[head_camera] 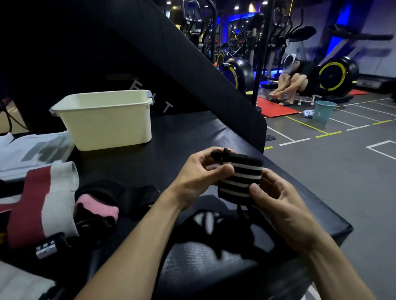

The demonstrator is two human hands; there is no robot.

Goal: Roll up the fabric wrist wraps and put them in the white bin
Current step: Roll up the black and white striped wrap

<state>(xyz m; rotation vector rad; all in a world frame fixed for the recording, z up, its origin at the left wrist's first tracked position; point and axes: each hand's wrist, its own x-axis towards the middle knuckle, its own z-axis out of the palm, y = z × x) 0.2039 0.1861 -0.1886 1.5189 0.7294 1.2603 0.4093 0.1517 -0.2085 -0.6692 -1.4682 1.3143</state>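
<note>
Head view. The white bin [107, 123] stands upper left of centre on the black padded bench [175, 137], up and left of both hands. My left hand [198, 175], the nearer one to it, and right hand [280, 205] each pinch the rolled black-and-white striped wrist wrap [241, 177] at frame centre, its roll axis running upper left to lower right.

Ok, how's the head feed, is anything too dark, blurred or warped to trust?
Head view: the striped wrist wrap and both hands are lit and fairly sharp; the white bin reads clearly; the upper left is near-black; the maroon-and-white wraps at the left edge are soft; wide-angle bending shows in the floor lines.
</note>
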